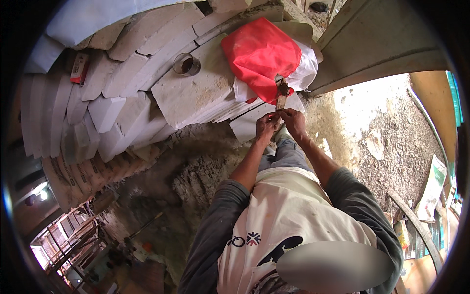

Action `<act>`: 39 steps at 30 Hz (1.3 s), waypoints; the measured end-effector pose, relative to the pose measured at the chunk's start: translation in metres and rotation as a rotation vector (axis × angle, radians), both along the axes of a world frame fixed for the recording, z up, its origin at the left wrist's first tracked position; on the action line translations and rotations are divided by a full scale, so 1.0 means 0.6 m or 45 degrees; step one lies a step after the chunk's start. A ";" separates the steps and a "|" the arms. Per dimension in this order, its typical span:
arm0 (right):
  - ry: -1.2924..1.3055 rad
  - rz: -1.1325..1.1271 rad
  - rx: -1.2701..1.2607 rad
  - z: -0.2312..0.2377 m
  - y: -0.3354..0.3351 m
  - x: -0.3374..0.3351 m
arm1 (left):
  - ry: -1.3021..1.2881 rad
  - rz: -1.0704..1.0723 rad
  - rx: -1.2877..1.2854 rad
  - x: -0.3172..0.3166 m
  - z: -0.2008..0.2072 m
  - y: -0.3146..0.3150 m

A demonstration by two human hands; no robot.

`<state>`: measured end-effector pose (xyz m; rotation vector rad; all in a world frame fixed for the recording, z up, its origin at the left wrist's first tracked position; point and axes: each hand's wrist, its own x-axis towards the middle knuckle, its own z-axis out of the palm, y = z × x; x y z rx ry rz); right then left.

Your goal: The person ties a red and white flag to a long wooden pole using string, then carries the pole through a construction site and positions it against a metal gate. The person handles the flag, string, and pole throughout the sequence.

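My left hand and my right hand are together in front of me, with fingertips pinched close. Between them, a narrow pale packet-like thing sticks up, with a dark brown part at its top. I cannot make out its exact kind. Just beyond it, a bright red cloth lies heaped over white material on the pale slabs. A clear glass with a little dark liquid stands on a slab, left of the cloth.
Stacked pale slabs rise on the left, with a small red and white box on them. Stacked printed sacks sit below. A large grey panel slants at the upper right, above rough gravelly ground. A white-green sack lies far right.
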<state>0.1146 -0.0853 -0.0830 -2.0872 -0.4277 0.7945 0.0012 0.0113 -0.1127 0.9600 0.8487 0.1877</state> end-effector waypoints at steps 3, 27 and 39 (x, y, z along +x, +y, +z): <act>-0.139 0.079 -0.061 -0.009 0.001 0.005 | -0.005 -0.014 0.086 0.002 0.007 0.000; 0.577 -0.205 0.322 -0.030 -0.001 0.002 | 0.154 -0.061 0.453 0.023 0.025 -0.002; 0.506 -0.183 0.238 -0.026 -0.011 0.002 | 0.123 -0.077 0.427 0.024 -0.003 -0.002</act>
